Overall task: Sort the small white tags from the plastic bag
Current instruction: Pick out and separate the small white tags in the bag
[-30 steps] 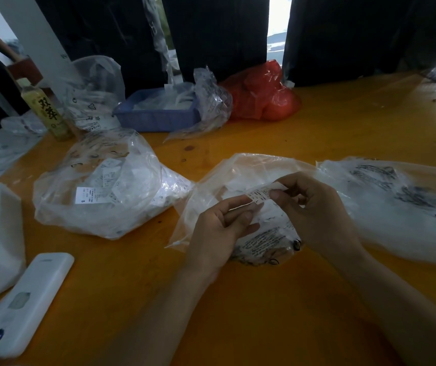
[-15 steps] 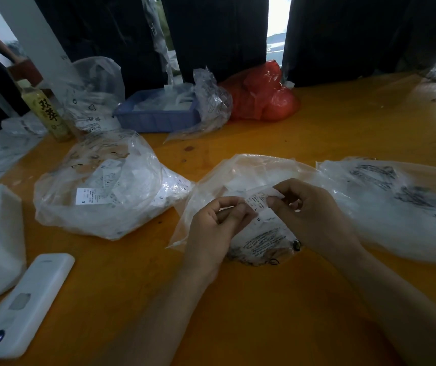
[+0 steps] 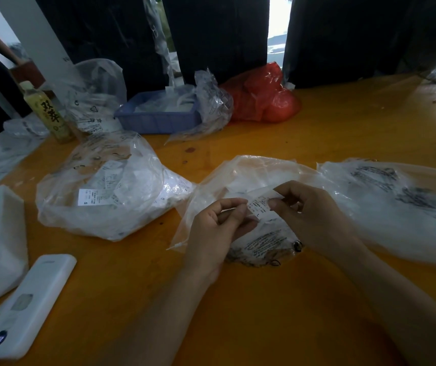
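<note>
Both hands are pinching one small white tag (image 3: 260, 207) between them, left hand (image 3: 218, 228) curled on its left edge and right hand (image 3: 309, 217) nipping the right edge, just above the clear plastic bag (image 3: 240, 180) on the orange table (image 3: 277, 299). Off to the left there's a fuller bag of tags (image 3: 106, 191) and a white remote-looking thing (image 3: 26, 305). Further back sit a blue tray (image 3: 158, 120) and a red bag (image 3: 261, 96).

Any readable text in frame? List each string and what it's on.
"双萃": bottle label.
"S": white tag inside the left plastic bag.
"L": tag held between both hands; its fine print is unreadable.
Black print on the middle bag and right bag: blurred.
</note>
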`<state>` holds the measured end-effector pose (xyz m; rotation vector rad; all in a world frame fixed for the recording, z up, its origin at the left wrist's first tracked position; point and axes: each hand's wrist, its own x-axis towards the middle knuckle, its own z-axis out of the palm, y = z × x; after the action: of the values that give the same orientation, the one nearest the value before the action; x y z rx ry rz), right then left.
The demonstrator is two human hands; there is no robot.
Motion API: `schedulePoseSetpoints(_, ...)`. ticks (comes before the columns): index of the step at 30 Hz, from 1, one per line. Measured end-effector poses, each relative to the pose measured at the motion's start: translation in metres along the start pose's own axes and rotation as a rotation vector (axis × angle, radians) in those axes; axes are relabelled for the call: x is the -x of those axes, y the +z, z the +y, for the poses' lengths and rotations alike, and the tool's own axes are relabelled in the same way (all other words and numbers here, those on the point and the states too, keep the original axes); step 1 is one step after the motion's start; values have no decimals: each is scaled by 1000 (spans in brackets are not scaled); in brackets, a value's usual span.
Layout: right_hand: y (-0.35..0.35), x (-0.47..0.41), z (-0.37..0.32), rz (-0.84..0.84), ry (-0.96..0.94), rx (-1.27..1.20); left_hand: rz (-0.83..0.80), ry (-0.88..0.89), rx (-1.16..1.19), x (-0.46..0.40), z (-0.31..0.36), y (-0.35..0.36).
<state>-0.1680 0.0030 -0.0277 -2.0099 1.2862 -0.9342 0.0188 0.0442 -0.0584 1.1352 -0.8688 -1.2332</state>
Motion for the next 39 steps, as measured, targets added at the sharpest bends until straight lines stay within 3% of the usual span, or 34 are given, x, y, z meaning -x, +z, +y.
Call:
schedulePoseSetpoints(13, 5, 5, -4, 23, -59, 20, 4, 10, -132, 5, 4, 0)
schedulePoseSetpoints(19, 5, 2, -1, 61, -32, -108, 19, -16, -86, 5, 8, 1)
schedulePoseSetpoints(30, 9, 4, 0, -134, -97, -113, -26, -16, -101, 7, 9, 0)
schedulePoseSetpoints(36, 8, 4, -1, 63, -80, -117, -14, 28, -110, 4, 7, 1)
schedulePoseSetpoints(39, 5, 3, -1, 97, -57, -149, 73, 144, -268, 3, 8, 0)
